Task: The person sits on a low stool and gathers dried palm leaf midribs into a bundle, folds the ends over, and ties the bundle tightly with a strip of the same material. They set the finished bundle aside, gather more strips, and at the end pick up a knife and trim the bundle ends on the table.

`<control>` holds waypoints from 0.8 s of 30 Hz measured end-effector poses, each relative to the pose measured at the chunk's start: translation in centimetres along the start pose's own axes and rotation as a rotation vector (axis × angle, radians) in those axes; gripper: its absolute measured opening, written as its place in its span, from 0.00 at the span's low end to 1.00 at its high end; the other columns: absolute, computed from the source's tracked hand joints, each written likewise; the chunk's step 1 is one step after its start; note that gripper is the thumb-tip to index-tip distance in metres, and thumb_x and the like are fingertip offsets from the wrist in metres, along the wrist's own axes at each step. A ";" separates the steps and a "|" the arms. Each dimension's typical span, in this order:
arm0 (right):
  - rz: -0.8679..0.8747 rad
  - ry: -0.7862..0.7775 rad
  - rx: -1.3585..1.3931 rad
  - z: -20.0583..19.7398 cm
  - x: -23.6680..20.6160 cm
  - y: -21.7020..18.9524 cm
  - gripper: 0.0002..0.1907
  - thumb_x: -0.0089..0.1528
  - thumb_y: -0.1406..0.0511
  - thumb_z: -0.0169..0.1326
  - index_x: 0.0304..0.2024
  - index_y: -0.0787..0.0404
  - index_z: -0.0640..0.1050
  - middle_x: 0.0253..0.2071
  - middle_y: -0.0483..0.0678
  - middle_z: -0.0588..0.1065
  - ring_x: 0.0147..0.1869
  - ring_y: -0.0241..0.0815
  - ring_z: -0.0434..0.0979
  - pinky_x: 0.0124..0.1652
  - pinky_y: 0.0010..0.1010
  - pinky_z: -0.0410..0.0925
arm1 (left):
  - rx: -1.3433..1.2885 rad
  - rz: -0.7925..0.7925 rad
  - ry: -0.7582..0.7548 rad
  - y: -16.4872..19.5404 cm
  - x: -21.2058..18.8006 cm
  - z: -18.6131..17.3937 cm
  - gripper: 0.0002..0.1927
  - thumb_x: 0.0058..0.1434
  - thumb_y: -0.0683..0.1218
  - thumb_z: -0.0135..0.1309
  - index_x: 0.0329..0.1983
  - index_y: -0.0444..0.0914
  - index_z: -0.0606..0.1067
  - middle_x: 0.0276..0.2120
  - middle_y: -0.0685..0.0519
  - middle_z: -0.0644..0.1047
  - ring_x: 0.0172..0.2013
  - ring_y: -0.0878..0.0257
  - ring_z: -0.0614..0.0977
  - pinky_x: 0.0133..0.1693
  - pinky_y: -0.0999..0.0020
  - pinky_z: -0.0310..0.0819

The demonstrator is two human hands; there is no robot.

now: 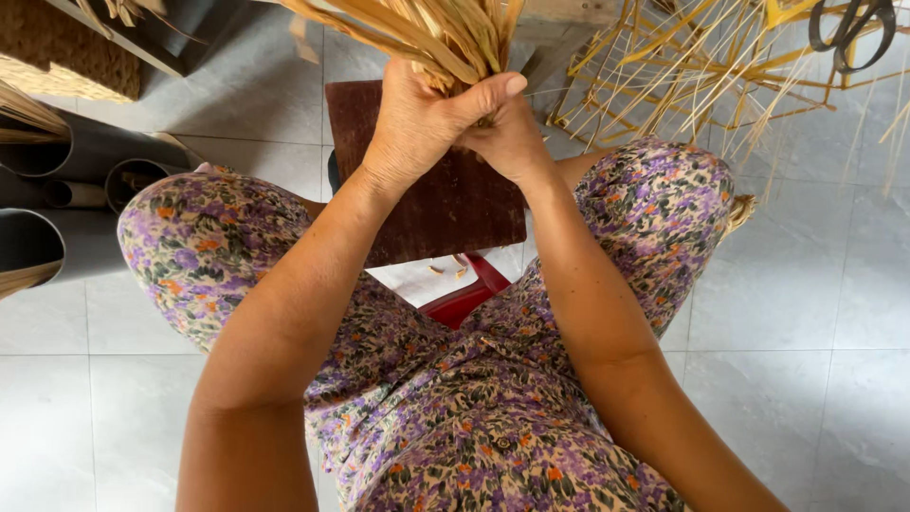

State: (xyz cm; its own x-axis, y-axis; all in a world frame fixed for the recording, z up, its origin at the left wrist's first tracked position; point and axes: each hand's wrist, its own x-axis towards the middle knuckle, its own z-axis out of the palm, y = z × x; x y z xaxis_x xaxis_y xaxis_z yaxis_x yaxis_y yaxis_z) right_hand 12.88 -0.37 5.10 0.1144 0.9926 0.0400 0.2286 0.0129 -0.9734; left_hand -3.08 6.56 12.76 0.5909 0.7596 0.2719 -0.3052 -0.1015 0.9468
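There, both hands gripped one straw bundle (431,33) above the board (445,199): left hand (417,123) clenched round it, right hand (507,133) clamped beneath. Loose outer strands might have slipped to the floor (806,313) had either grip slackened.

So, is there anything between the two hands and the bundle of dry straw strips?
No. The left hand and the right hand both already grip the bundle of dry straw strips directly, above the dark brown board.
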 end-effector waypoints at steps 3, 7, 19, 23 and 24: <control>0.167 -0.011 -0.014 0.1 -0.1 0.9 0.16 0.61 0.71 0.67 0.45 0.67 0.74 0.32 0.47 0.78 0.31 0.37 0.79 0.30 0.28 0.72 | -0.083 0.020 -0.003 -0.1 0.0 -0.2 0.21 0.60 0.47 0.73 0.48 0.33 0.76 0.41 0.56 0.81 0.42 0.68 0.83 0.46 0.70 0.83; 0.175 0.012 0.089 2.1 -0.1 2.1 0.25 0.56 0.69 0.69 0.50 0.63 0.71 0.31 0.44 0.75 0.29 0.34 0.76 0.27 0.24 0.68 | 0.101 -0.062 0.048 -1.8 0.3 0.8 0.20 0.58 0.47 0.73 0.46 0.34 0.78 0.38 0.56 0.81 0.40 0.68 0.82 0.44 0.70 0.82; -0.069 -0.249 0.127 2.1 -0.6 -4.5 0.47 0.55 0.62 0.74 0.70 0.64 0.63 0.62 0.48 0.74 0.67 0.42 0.72 0.66 0.37 0.64 | -0.708 -0.084 0.313 0.7 1.3 -2.1 0.08 0.66 0.44 0.63 0.42 0.35 0.77 0.35 0.50 0.80 0.36 0.58 0.84 0.42 0.61 0.83; -0.041 -0.172 -0.100 3.4 -1.1 -6.0 0.34 0.57 0.63 0.73 0.62 0.60 0.71 0.51 0.52 0.80 0.56 0.45 0.81 0.57 0.36 0.73 | -0.648 -0.042 0.257 1.2 0.2 -3.6 0.08 0.68 0.44 0.63 0.43 0.35 0.77 0.37 0.50 0.80 0.39 0.57 0.85 0.45 0.59 0.83; -0.075 -0.153 -0.200 3.1 -1.3 -6.4 0.31 0.58 0.63 0.71 0.60 0.59 0.71 0.49 0.52 0.80 0.53 0.45 0.82 0.54 0.35 0.73 | -0.627 -0.017 0.246 1.3 0.1 -4.6 0.09 0.69 0.45 0.63 0.43 0.36 0.77 0.37 0.48 0.80 0.39 0.57 0.84 0.44 0.60 0.82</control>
State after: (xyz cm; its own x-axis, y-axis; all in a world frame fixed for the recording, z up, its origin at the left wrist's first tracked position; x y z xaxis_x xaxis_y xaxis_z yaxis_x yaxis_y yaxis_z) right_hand 8.30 -1.39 10.63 -0.0544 0.9966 0.0613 0.4195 0.0785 -0.9043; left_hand -6.83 9.44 13.26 0.4347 0.8896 0.1401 -0.7173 0.2480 0.6512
